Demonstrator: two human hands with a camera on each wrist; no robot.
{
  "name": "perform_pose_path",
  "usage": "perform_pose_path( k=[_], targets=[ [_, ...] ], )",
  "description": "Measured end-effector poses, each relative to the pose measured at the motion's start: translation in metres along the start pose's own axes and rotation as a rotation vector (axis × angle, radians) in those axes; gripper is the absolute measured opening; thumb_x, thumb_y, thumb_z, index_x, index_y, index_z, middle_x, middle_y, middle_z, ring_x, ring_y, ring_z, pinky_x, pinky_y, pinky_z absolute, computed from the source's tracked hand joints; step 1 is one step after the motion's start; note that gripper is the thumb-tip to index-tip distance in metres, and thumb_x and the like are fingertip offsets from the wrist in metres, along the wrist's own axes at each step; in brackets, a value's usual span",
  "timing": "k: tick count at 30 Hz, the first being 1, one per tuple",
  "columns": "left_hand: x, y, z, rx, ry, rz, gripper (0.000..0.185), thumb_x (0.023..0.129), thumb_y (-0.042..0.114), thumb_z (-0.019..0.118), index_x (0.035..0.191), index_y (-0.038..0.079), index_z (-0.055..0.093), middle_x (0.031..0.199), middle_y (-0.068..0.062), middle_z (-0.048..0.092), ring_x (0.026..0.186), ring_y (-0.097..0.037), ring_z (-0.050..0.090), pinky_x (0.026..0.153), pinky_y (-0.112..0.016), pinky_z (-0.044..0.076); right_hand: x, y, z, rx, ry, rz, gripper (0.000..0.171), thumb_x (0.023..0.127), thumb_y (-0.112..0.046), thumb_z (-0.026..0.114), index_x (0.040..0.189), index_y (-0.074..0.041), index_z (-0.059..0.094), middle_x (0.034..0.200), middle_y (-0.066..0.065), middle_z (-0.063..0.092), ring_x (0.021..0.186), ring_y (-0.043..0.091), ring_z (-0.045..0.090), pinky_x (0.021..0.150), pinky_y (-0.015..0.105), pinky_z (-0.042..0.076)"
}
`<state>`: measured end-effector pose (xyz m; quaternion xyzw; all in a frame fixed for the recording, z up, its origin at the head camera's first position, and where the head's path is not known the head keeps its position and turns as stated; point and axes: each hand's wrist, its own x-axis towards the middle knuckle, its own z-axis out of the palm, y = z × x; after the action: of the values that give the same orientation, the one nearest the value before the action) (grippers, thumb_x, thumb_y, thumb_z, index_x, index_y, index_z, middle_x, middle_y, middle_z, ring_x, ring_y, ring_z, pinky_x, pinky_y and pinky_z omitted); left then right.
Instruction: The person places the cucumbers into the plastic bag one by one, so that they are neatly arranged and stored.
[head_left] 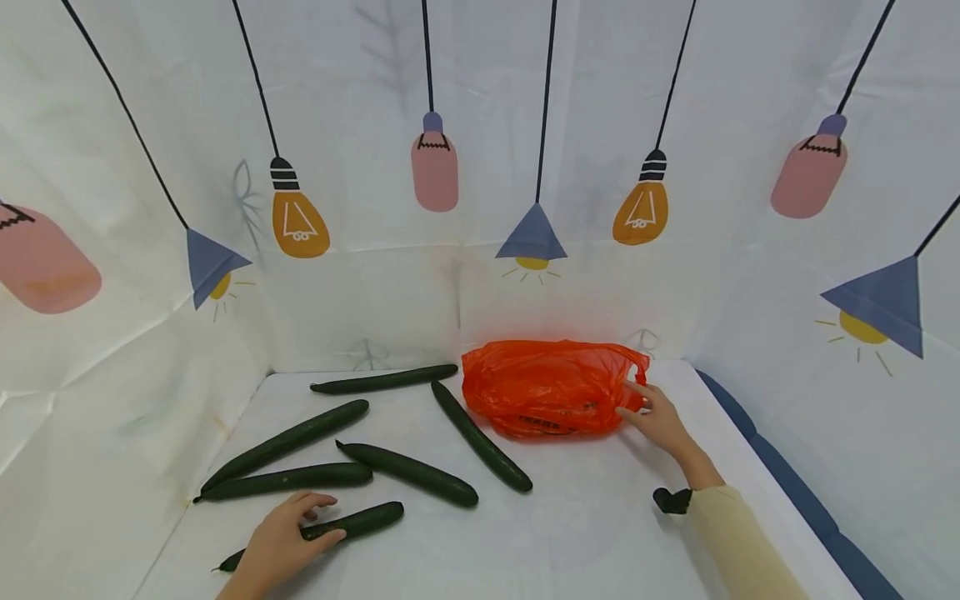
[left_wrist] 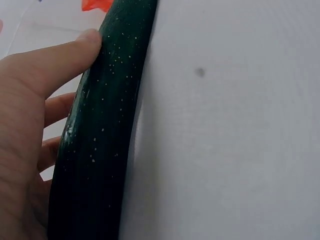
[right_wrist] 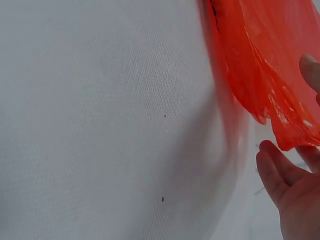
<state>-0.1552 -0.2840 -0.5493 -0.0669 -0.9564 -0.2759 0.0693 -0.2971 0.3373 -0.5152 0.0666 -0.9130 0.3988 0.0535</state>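
Open worktop [head_left: 577,533] separates left fingers [head_left: 313,502], curled round a cucumber [head_left: 371,519], from right fingers [head_left: 647,392], apart at a red bag [head_left: 551,387] near printed sheeting [head_left: 367,292].

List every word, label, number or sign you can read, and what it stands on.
Bag: dark print, too small and creased to read; in the right wrist view only cut-off dark marks show.
Nothing else: no readable text; the wall shows lamp drawings.

Pale yellow right sleeve [head_left: 738,542], a small rounded black device [head_left: 672,500] at its cuff
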Motion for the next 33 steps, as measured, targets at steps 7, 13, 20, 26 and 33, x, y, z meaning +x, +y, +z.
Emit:
perform_pose_path(
  k=[7, 13, 20, 26, 33],
  targets=[
    [-0.005, -0.002, -0.002, -0.018, -0.105, 0.030, 0.044, 0.064, 0.060, 0.081, 0.095, 0.032, 0.066, 0.089, 0.019, 0.055, 0.073, 0.000, 0.049, 0.062, -0.028, 0.045, 0.006, 0.001, 0.007, -0.026, -0.004, 0.099, 0.063, 0.092, -0.038, 0.067, 0.142, -0.006, 0.048, 0.139, 0.030, 0.037, 0.127, 0.048, 0.032, 0.090, 0.062, 0.043],
    [-0.010, -0.004, -0.005, -0.078, -0.210, 0.019, 0.044, 0.065, 0.053, 0.084, 0.097, 0.031, 0.065, 0.090, 0.018, 0.057, 0.073, 0.001, 0.050, 0.061, -0.027, 0.045, 0.012, 0.007, 0.019, -0.007, -0.019, 0.149, 0.065, 0.090, -0.039, 0.069, 0.141, -0.004, 0.049, 0.139, 0.030, 0.039, 0.126, 0.048, 0.033, 0.092, 0.060, 0.043],
    [-0.004, -0.006, -0.011, -0.088, -0.248, 0.055, 0.046, 0.068, 0.050, 0.083, 0.105, 0.028, 0.066, 0.094, 0.015, 0.061, 0.079, 0.000, 0.054, 0.066, -0.028, 0.048, 0.021, 0.005, 0.029, 0.016, -0.013, 0.130, 0.045, 0.091, -0.019, 0.069, 0.132, -0.002, 0.057, 0.126, 0.024, 0.053, 0.112, 0.040, 0.045, 0.083, 0.044, 0.052],
    [0.002, -0.007, -0.010, -0.093, -0.243, 0.156, 0.042, 0.076, 0.048, 0.079, 0.112, 0.029, 0.068, 0.101, 0.016, 0.064, 0.085, 0.000, 0.056, 0.071, -0.029, 0.050, 0.024, 0.006, 0.040, 0.004, -0.011, 0.122, 0.034, 0.089, -0.011, 0.068, 0.121, -0.001, 0.062, 0.118, 0.021, 0.057, 0.107, 0.037, 0.048, 0.085, 0.046, 0.050],
    [0.003, -0.005, -0.006, -0.100, -0.240, 0.217, 0.039, 0.080, 0.045, 0.076, 0.114, 0.028, 0.067, 0.108, 0.014, 0.065, 0.093, -0.002, 0.059, 0.077, -0.029, 0.050, 0.030, 0.003, 0.048, -0.077, -0.043, 0.106, 0.048, 0.087, -0.018, 0.073, 0.128, 0.001, 0.058, 0.127, 0.025, 0.055, 0.117, 0.043, 0.047, 0.095, 0.059, 0.041]
  ],
)
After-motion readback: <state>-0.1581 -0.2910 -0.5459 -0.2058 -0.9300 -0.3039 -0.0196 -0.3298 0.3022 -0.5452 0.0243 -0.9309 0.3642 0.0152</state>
